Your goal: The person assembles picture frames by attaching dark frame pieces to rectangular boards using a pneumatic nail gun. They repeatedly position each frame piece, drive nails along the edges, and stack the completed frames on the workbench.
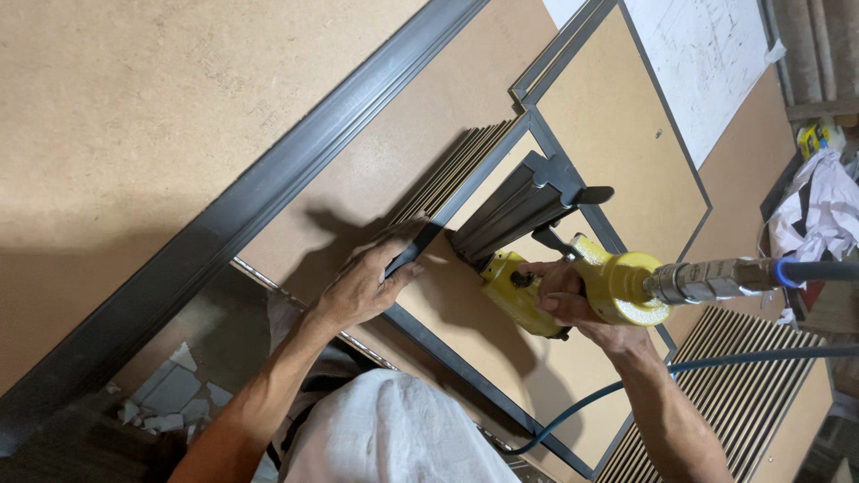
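From the head camera I look straight down on a tan board worktop (134, 107) with a long dark metal moulding (268, 192) running diagonally across it. My right hand (573, 300) is wrapped tight around the grip of a yellow pneumatic nail gun (617, 284), fingers closed on it, its dark magazine (510, 215) angled up and to the left. A steel coupling (707, 279) at the tool's rear joins a blue air hose (819, 270), and a second stretch of hose (626, 385) loops under my right forearm. The gun sits over a dark-framed panel (483, 344) backed with tan board, near the panel's upper corner. My left hand (371, 282) lies flat, fingers spread and pressing on the frame's dark edge just left of the gun, clamped on nothing. A larger framed panel (617, 125) lies beyond, touching the first at its corner. A slatted board (734, 394) lies at lower right, and crumpled white paper (823, 210) at the right edge.
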A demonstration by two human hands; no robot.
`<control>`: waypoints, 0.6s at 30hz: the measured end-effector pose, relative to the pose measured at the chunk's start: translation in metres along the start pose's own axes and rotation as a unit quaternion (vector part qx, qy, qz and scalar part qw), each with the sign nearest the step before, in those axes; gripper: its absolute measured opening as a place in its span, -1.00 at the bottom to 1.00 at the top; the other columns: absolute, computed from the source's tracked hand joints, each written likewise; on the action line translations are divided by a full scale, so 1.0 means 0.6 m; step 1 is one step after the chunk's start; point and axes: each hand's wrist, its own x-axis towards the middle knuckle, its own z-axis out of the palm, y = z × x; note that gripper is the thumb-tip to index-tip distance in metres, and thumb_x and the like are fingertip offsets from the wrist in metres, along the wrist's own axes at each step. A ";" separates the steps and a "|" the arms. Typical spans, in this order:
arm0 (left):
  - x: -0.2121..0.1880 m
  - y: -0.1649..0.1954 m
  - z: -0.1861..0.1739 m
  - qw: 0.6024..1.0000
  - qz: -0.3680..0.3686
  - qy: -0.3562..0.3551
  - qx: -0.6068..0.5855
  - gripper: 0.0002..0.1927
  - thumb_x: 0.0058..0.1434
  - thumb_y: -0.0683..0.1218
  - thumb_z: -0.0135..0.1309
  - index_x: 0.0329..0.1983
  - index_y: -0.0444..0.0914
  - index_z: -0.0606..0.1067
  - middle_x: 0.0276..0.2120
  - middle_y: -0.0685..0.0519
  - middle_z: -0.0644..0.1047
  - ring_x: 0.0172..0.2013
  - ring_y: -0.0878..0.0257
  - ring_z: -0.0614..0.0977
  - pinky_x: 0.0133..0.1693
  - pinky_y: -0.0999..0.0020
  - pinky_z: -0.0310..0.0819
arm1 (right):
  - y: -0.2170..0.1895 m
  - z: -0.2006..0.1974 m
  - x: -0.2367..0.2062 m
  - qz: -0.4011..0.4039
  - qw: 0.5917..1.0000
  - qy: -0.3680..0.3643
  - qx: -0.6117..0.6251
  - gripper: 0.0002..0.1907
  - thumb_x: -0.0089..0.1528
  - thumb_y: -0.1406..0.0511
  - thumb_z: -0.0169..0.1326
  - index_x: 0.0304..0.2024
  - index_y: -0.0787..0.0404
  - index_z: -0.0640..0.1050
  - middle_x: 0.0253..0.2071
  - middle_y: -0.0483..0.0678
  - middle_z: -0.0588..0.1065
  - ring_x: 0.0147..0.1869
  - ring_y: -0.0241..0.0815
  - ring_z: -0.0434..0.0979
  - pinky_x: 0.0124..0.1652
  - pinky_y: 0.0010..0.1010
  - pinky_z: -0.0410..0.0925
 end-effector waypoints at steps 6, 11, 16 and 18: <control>-0.001 -0.013 0.004 0.999 0.021 -0.007 -0.023 -0.53 0.43 0.03 0.01 0.33 -0.26 0.39 0.36 -0.17 0.40 0.32 -0.08 0.47 0.31 0.12 0.37 | 0.004 0.000 -0.004 0.019 0.999 0.001 -0.041 -0.98 0.17 0.46 0.19 -0.35 0.31 0.59 -0.42 -0.09 0.46 -0.20 -0.18 0.57 0.24 0.16 0.45; 0.011 0.003 -0.009 0.998 0.042 -0.002 0.047 -0.45 0.44 0.06 -0.02 0.40 -0.31 0.36 0.36 -0.15 0.39 0.36 -0.05 0.43 0.38 0.08 0.29 | 0.013 -0.007 -0.020 -0.018 1.000 -0.015 0.008 -0.86 0.18 0.47 0.25 -0.41 0.23 0.53 -0.46 -0.14 0.45 -0.26 -0.22 0.54 0.31 0.14 0.44; -0.007 0.058 -0.010 0.897 0.129 0.003 0.422 -0.28 0.24 0.24 0.10 0.31 -0.29 0.39 0.35 -0.12 0.41 0.41 0.05 0.32 0.45 -0.02 0.00 | 0.018 -0.044 -0.067 -0.069 0.997 -0.024 0.003 -0.81 0.13 0.44 0.30 -0.46 0.17 0.52 -0.57 -0.15 0.44 -0.44 -0.29 0.51 0.24 0.13 0.51; -0.022 0.079 -0.003 0.885 0.173 -0.095 0.421 -0.23 0.17 0.35 0.08 0.25 -0.26 0.39 0.36 -0.06 0.42 0.43 0.12 0.29 0.48 -0.04 -0.08 | 0.020 -0.066 -0.085 -0.107 0.992 -0.057 -0.043 -0.83 0.07 0.39 0.34 -0.47 0.15 0.55 -0.59 -0.13 0.52 -0.48 -0.28 0.61 -0.10 -0.21 0.56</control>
